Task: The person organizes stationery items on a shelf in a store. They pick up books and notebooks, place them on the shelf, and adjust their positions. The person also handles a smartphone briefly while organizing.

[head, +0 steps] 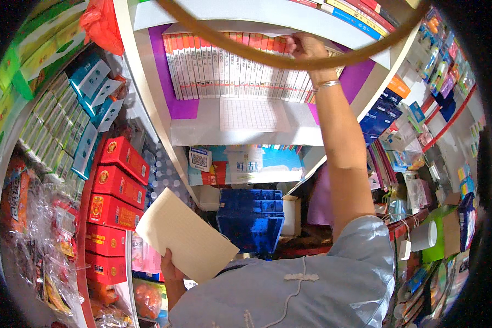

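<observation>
My right hand [305, 46] is raised to the top edge of a long row of upright books [238, 67] on a white shelf. Its fingers are bent near the upper right part of the row, and whether they grip anything cannot be made out. My left hand [171, 268] holds a cream paper pad or notebook [188, 238] by its lower left edge, low in front of my body. A sheet of grid paper [252, 115] lies on the shelf in front of the books. A brown curved band crosses the top of the view and hides part of the row.
Blue plastic crates [250, 219] stand below the shelf. Red boxes [117, 219] are stacked at the left, beside packaged goods. More books [356, 18] lie on the upper shelf. At the right are blue boxes [379, 119], a white cup [424, 237] and hanging packets.
</observation>
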`<state>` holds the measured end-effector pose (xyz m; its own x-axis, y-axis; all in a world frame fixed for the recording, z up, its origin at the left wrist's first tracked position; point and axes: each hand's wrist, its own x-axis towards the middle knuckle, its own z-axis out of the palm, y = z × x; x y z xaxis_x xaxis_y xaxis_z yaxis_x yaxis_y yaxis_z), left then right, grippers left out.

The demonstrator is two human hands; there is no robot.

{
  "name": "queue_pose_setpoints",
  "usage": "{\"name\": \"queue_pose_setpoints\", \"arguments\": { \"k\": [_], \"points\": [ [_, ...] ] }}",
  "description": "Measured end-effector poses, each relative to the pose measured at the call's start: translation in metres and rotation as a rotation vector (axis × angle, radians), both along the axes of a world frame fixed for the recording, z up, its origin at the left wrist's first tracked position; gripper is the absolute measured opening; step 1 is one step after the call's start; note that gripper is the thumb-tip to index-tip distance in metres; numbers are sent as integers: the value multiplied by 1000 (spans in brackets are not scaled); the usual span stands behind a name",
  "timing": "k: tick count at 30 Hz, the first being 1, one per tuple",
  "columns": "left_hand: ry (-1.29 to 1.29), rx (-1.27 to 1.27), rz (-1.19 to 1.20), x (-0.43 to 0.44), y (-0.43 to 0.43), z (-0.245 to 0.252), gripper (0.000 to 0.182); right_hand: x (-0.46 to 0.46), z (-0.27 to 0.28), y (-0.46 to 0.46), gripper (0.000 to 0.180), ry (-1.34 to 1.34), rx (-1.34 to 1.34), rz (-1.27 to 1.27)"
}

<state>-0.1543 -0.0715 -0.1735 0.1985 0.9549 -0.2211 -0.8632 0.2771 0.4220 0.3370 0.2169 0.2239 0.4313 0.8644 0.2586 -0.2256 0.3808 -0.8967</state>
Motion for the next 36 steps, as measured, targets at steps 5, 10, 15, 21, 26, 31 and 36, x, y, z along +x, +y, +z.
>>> {"name": "queue_pose_setpoints", "arguments": {
  "k": [5,10,15,21,26,31,36],
  "points": [
    [80,-81,60,0,-1,-1,69,38,18,-5,23,-709,-43,-314],
    [137,-69,119,3,-2,5,69,60,20,3,26,-1242,132,-690],
    [60,-2,77,2,0,7,66,73,23,10,30,-1465,256,-840],
    [63,-104,131,-1,0,-5,63,81,24,14,34,-1602,351,-894],
    [23,-100,124,0,0,-9,63,79,23,15,38,-1677,438,-898],
    [71,-76,128,8,8,-3,59,68,17,14,41,-1732,585,-770],
    [143,-128,117,11,10,4,59,39,-2,31,44,-1785,206,-573]
  ]
}}
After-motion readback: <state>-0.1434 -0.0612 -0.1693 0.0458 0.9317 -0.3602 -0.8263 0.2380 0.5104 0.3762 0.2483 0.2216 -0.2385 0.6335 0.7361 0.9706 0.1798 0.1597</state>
